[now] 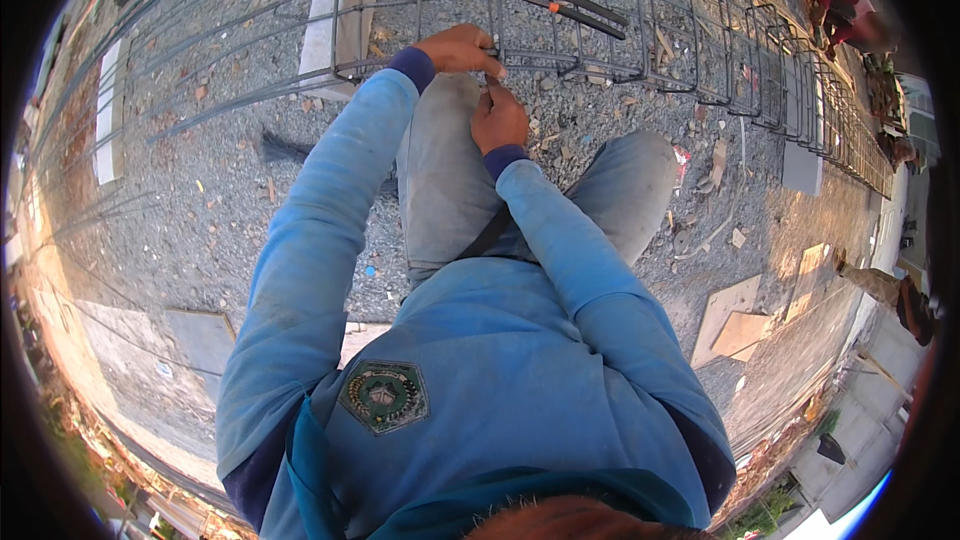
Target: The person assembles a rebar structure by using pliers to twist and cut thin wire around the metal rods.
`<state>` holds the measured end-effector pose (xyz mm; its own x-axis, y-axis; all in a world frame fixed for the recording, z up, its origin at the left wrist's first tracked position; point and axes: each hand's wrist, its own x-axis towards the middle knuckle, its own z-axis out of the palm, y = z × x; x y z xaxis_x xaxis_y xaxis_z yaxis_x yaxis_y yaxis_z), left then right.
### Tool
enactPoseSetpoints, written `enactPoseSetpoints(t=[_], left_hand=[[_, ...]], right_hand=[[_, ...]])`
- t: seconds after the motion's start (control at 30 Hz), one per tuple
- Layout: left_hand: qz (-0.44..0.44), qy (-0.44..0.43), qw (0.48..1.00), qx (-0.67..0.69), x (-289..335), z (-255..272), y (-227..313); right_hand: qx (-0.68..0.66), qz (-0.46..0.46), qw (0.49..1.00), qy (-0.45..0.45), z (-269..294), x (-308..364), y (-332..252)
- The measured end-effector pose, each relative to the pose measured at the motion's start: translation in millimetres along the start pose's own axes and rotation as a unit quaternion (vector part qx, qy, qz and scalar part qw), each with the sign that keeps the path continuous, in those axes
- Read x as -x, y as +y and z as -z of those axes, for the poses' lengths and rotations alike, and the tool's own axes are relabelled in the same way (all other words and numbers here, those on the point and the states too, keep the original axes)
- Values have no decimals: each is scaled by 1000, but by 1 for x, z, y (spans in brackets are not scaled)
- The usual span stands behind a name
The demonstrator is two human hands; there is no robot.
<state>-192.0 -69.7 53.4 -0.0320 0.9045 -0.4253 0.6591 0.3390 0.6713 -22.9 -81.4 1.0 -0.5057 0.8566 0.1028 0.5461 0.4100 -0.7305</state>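
Rebar cage (572, 70) lies just beyond the fingers, its long axis running left to right. The left hand (456, 48), nearer it, has fingers curled at its close edge; the right hand (500, 120) sits bodyward, fingers bent, both holds unclear. Pincers (555, 7) rest beyond, rightward of the fingers.

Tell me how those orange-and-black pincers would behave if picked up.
The pincers look metal-headed, so probably fairly heavy for their size. Their black handles, apparently sleeved, should resist slipping. Spread slightly apart, those handles may swing when lifted.
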Motion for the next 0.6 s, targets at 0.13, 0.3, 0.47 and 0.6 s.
enactPoseSetpoints(t=[0.13,0.3,0.47,0.6], left_hand=[[37,100,992,-62,-1,-12,9],[61,125,987,-81,6,-18,5],[-23,180,974,-135,-5,-35,-20],[-76,224,957,-170,-9,-41,-31]], right_hand=[[20,-28,999,-37,2,-13,-21],[-81,-4,996,32,37,-24,-27],[-131,-124,983,18,41,-45,11],[-100,-82,988,-90,21,-30,24]])
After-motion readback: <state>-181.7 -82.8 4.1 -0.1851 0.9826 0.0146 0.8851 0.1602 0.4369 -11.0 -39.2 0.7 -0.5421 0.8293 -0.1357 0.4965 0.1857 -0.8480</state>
